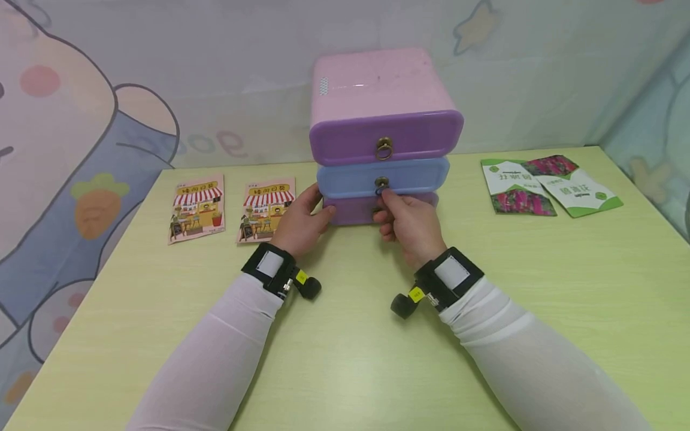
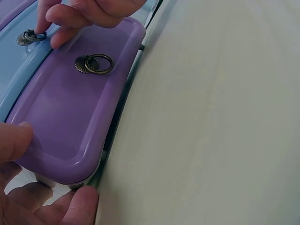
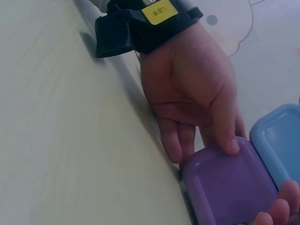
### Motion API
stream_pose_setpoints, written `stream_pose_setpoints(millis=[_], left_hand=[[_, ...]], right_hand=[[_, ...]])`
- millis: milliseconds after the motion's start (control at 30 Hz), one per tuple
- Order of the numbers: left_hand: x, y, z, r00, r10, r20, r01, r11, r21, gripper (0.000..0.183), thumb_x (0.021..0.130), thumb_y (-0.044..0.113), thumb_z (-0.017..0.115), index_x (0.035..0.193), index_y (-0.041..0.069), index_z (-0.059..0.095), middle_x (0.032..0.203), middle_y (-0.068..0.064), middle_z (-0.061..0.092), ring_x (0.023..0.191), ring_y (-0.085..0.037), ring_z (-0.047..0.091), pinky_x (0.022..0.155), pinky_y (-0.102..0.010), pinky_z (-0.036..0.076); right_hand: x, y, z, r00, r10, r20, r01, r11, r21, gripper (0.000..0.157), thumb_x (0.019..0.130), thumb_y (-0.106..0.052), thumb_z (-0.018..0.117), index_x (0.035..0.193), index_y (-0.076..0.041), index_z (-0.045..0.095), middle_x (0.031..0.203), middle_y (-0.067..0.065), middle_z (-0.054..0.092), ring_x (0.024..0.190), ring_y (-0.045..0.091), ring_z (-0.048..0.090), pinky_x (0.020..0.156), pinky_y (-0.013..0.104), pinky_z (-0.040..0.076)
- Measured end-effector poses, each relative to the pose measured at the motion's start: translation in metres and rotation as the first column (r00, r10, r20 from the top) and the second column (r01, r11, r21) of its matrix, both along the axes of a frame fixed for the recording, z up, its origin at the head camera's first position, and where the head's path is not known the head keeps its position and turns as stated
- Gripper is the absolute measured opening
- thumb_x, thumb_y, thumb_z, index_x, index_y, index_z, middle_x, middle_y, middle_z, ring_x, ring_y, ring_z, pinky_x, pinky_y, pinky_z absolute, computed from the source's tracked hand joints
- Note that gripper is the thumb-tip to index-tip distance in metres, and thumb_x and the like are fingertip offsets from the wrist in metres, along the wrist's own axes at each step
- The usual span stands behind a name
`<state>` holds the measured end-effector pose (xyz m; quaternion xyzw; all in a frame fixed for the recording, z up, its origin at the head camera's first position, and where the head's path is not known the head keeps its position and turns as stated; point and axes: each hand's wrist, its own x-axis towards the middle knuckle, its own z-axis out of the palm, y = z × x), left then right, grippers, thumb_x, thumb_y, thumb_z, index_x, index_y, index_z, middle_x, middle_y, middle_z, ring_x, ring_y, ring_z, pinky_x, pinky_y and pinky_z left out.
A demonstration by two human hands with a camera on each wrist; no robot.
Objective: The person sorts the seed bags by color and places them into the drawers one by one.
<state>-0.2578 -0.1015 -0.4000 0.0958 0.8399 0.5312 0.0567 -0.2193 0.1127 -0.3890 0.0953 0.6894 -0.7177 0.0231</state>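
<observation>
A small chest of drawers [image 1: 372,81] with a pink top stands at the back of the table. It has a purple top drawer [image 1: 345,142], a blue middle drawer [image 1: 345,181] and a purple bottom drawer [image 2: 56,108], each front with a bronze ring pull. My left hand [image 1: 302,224] grips the chest's lower left corner, thumb on the bottom drawer's front and fingers round the side. At the middle drawer, my right hand [image 1: 414,226] holds the ring pull [image 2: 32,37] with its fingertips, the other fingers curled below in front of the bottom drawer.
Two pink seed packets with a striped-awning shop picture, one further left [image 1: 196,209] and one beside my left hand [image 1: 259,209], lie on the table [image 1: 345,347]. At right, two green-and-white flower packets [image 1: 517,188] overlap. A printed cloth [image 1: 259,72] hangs behind.
</observation>
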Motion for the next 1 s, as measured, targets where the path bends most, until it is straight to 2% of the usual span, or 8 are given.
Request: stream_pose_setpoints(millis=[167,500,733,900,1000], left_hand=[[-0.001,0.001,0.001,1.0,0.001,-0.022,-0.002,1.0,-0.03,0.062,0.106,0.027,0.061,0.164,0.024,0.04,0.17,-0.003,0.039,0.156,-0.02,0.038,0.115,-0.042,0.051],[-0.002,0.0,-0.002,1.0,0.004,-0.019,-0.004,1.0,-0.03,0.062,0.106,0.029,0.062,0.164,0.026,0.039,0.17,0.0,0.039,0.155,-0.02,0.041,0.105,-0.04,0.059],[-0.001,-0.001,0.0,1.0,-0.006,-0.021,0.005,1.0,-0.019,0.062,0.106,0.028,0.062,0.164,0.024,0.039,0.17,-0.001,0.04,0.15,-0.022,0.048,0.102,-0.042,0.06],[-0.001,-0.001,-0.001,1.0,-0.009,-0.022,0.008,1.0,-0.016,0.062,0.106,0.028,0.062,0.164,0.024,0.04,0.17,-0.002,0.04,0.145,-0.021,0.052,0.106,-0.042,0.057],[-0.001,-0.001,-0.001,1.0,-0.015,-0.021,0.015,1.0,-0.008,0.063,0.106,0.027,0.062,0.164,0.023,0.039,0.17,-0.003,0.04,0.148,-0.019,0.049,0.106,-0.042,0.057]], right_hand=[[0.001,-0.006,-0.003,0.999,0.016,0.029,-0.017,1.0,0.006,0.043,0.109,-0.036,0.057,0.116,0.005,0.069,0.068,-0.009,0.067,0.054,0.004,0.055,0.053,0.018,0.051],[0.004,-0.012,-0.006,0.999,0.022,0.034,-0.022,1.0,0.005,0.047,0.108,-0.038,0.059,0.124,0.005,0.068,0.071,-0.007,0.068,0.056,0.006,0.057,0.055,0.018,0.052],[0.002,-0.01,-0.003,0.998,0.047,0.038,-0.046,0.998,-0.032,0.048,0.108,-0.04,0.058,0.126,0.004,0.067,0.07,-0.008,0.069,0.057,0.006,0.057,0.056,0.019,0.053],[0.0,-0.008,-0.002,0.996,0.081,0.039,-0.077,0.993,-0.088,0.044,0.11,-0.038,0.056,0.123,0.004,0.065,0.069,-0.008,0.069,0.056,0.006,0.056,0.055,0.018,0.052],[-0.001,-0.008,-0.002,0.995,0.091,0.039,-0.085,0.989,-0.121,0.043,0.11,-0.038,0.055,0.122,0.003,0.065,0.069,-0.007,0.069,0.056,0.007,0.055,0.055,0.018,0.051]])
